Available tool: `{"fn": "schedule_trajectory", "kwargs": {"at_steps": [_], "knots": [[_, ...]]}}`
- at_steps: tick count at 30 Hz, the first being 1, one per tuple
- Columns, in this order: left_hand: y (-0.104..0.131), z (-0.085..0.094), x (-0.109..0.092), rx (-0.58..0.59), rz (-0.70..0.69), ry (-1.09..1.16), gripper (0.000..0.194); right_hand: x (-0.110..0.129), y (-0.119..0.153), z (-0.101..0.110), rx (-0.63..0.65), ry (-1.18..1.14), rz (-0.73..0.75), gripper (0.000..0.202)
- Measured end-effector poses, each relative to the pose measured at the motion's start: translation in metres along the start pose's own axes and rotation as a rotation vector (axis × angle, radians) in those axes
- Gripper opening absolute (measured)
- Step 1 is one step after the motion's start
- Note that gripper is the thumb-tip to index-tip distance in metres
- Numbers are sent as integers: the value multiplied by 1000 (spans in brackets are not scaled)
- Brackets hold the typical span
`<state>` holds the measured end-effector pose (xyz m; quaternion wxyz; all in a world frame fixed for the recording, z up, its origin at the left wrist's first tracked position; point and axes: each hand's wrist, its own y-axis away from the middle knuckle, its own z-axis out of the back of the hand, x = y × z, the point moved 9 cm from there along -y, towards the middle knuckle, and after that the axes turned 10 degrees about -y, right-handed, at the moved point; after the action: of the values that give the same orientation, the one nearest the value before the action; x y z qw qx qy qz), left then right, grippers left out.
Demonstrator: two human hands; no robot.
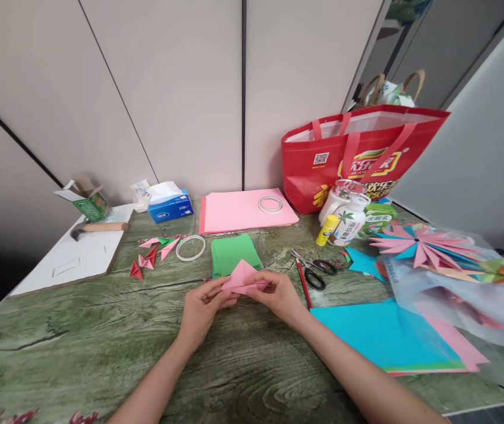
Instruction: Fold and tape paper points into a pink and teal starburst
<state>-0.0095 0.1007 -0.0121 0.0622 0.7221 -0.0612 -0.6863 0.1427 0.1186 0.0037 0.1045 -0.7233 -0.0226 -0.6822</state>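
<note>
A folded pink paper [242, 275], peaked at the top, is held just above the table between my two hands. My left hand [203, 303] pinches its left corner. At the right corner, the fingers of my right hand [278, 294] are closed on the same paper. Right behind it lies a stack of green paper squares [234, 252], partly covered by the pink piece. Left of the stack is a roll of white tape [191, 248]. Several small folded paper pieces [148, 258] in red, pink and green lie farther left.
Black-handled scissors [315, 274] and a red pencil [304, 284] lie to the right. Blue paper sheets [380, 335] sit near my right forearm. Behind are pink sheets [243, 212], a tissue box [170, 207], a glue stick [327, 230] and a red bag [305, 176]. A hammer [102, 227] rests on a white board [79, 259].
</note>
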Motion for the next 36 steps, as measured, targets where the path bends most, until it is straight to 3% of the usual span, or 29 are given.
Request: {"fn": "schedule_trajectory", "kwargs": {"at_steps": [9,23,36], "knots": [[1,-1,3,-4,30,2,35,-6,1,2,-71,-72,-38,17],[3,-1,3,-7,35,12,34,6,3,4,-104,-15,41,10],[-1,9,-6,-60,-63,-57,23,5,1,9,-116,-8,64,10]]}}
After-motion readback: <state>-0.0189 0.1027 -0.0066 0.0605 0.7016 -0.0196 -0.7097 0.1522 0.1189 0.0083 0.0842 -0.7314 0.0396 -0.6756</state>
